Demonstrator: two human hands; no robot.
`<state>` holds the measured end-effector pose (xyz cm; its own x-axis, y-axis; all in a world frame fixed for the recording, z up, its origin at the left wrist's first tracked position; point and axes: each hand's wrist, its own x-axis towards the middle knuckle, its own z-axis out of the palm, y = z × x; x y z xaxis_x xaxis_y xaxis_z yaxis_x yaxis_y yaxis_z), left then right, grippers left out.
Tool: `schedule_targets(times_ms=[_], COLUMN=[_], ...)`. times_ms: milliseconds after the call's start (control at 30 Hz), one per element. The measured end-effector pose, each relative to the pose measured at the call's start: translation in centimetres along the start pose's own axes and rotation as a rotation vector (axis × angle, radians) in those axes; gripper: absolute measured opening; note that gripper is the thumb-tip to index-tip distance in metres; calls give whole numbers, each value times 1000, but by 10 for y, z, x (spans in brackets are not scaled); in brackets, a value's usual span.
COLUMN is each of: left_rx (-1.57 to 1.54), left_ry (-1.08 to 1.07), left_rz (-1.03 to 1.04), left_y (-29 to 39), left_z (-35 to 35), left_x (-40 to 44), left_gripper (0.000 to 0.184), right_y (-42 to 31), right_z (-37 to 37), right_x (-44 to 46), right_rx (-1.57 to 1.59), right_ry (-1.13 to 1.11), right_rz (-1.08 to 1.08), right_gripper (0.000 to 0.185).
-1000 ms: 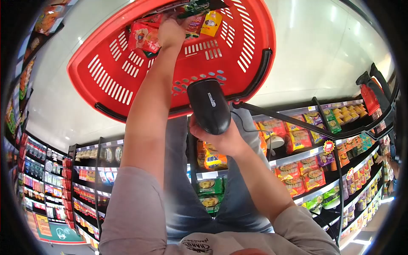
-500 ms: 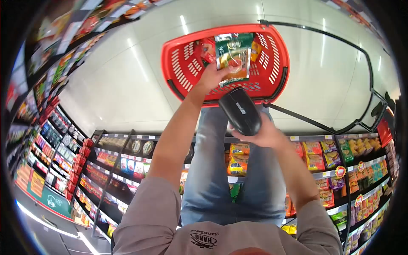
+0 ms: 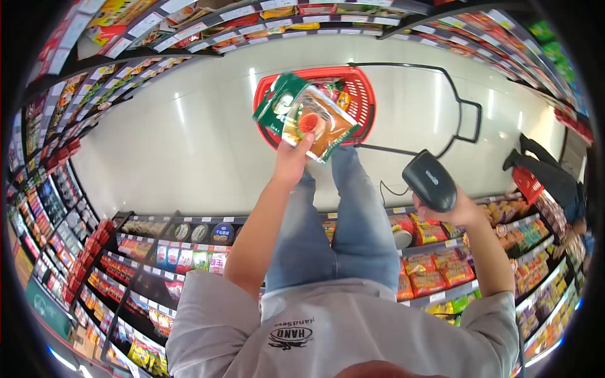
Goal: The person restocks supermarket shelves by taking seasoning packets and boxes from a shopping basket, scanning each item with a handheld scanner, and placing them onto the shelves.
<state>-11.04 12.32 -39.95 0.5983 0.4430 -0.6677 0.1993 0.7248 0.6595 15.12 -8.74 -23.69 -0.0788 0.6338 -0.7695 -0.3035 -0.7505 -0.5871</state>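
My left hand (image 3: pixel 292 162) grips a green and orange flat packet (image 3: pixel 307 118), its thumb on the printed front. The packet hangs tilted over the near left part of a red slotted basket (image 3: pixel 360 94), hiding some of it. Small red and yellow packs (image 3: pixel 343 99) lie inside. Off to the right, my right hand (image 3: pixel 450 211) is wrapped round a black handheld device (image 3: pixel 430 181), held apart from the packet. A thin dark cable curves to the left of the device.
The basket's long black handle (image 3: pixel 459 94) extends right over the pale floor (image 3: pixel 208 126). Stocked shelves stand behind, on the left (image 3: pixel 69 94) and around my legs (image 3: pixel 435 271). A person in dark clothing (image 3: pixel 554 179), with a red basket (image 3: pixel 528 184), is at the far right.
The packet has come up out of the basket toward me in my left hand. My right hand has moved the black device right, away from the basket. The view has widened and shifted.
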Motion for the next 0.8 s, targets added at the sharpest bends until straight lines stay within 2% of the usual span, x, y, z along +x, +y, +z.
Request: schedule_targets(times_ms=[33, 67, 167, 233, 300, 333, 367, 433, 500, 533, 600, 633, 667, 700, 733, 767, 800], left_rx=[-245, 244, 82, -19, 338, 186, 189, 199, 218, 49, -236, -234, -269, -300, -276, -273, -389], left_ry=[52, -8, -97, -122, -244, -192, -203, -256, -267, -207, -118, -119, -138, -161, -56, -58, -288], left_rz=[-16, 46, 49, -15, 62, -3, 4, 144, 172, 133, 130, 144, 179, 215, 273, 287, 316], left_y=[11, 3, 27, 44, 59, 73, 81, 96, 107, 116, 126, 125, 121, 121, 127, 126, 133], left_z=[5, -1, -9, -14, -23, -26, -30, -37, -40, -39, -47, -57, -69, -78, -74, -83, -88], left_x=[-23, -42, -108, -155, -191, -209, -228, -256, -286, -303, -321, -325, -325, -327, -335, -338, -344], left_gripper=[40, 37, 36, 36, 38, 39, 39, 41, 41, 41, 41, 41, 41, 42, 31, 31, 18], right_y=[5, 5, 13, 12, 3, 4, 6, 7, 14, 22, 8, 2, 17, 9, 0, -8, -12], right_z=[15, 32, 91, 129, 161, 177, 194, 221, 248, 262, 293, 308, 311, 316, 326, 334, 338], right_x=[-19, -36, -87, -111, -138, -151, -165, -189, -217, -228, -239, -242, -229, -220, -212, -206, -203], right_rx=[-18, -25, 41, 75, 112, 106, 105, 77, 66, -123, -34, 71, -134, -123, -101, -83, -92], right_ry=[25, 46, 84, 69, 82, 83, 84, 122, 157, 215, 139, 55, 114, 74, 56, 33, 28], right_rz=[-15, -14, 17, -44, -56, -67, -74, -87, -151, -198, -224, -228, -328, -210, -257, -305, -318], right_gripper=[34, 34, 36, 39, 40, 40, 39, 37, 36, 37, 39, 41, 44, 44, 42, 41, 41])
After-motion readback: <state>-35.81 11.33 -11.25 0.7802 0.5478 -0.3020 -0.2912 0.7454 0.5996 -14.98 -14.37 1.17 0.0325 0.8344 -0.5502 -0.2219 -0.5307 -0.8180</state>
